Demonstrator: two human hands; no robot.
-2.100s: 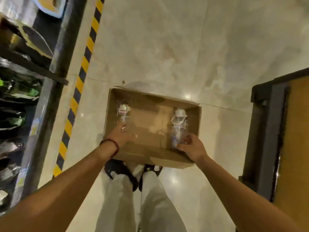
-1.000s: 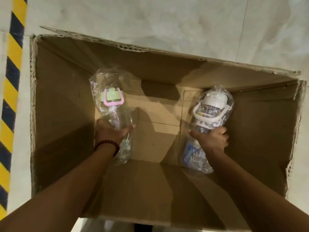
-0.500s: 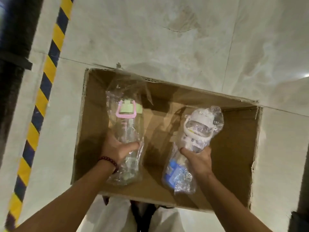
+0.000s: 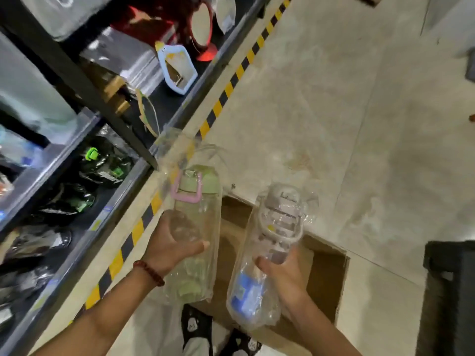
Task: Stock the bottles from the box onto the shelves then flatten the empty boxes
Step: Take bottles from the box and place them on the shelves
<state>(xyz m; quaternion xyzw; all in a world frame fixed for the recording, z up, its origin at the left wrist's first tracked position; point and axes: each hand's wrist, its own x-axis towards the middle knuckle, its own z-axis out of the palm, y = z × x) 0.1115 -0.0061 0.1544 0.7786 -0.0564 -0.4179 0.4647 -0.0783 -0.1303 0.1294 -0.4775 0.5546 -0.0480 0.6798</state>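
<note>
Nearest, the left hand (image 4: 169, 250) curls its fingers round the green-lidded bottle (image 4: 194, 227), bagged in clear plastic, and the right hand (image 4: 282, 274) clamps the white-lidded bottle (image 4: 270, 250). Both bottles hang above the open cardboard box (image 4: 321, 273) on the floor. Left of the box and beyond it stand the shelves (image 4: 84, 191).

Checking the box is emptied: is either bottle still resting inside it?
No: the left hand grips the green-lidded bottle and the right hand the white-lidded bottle, both raised above the box.
</note>
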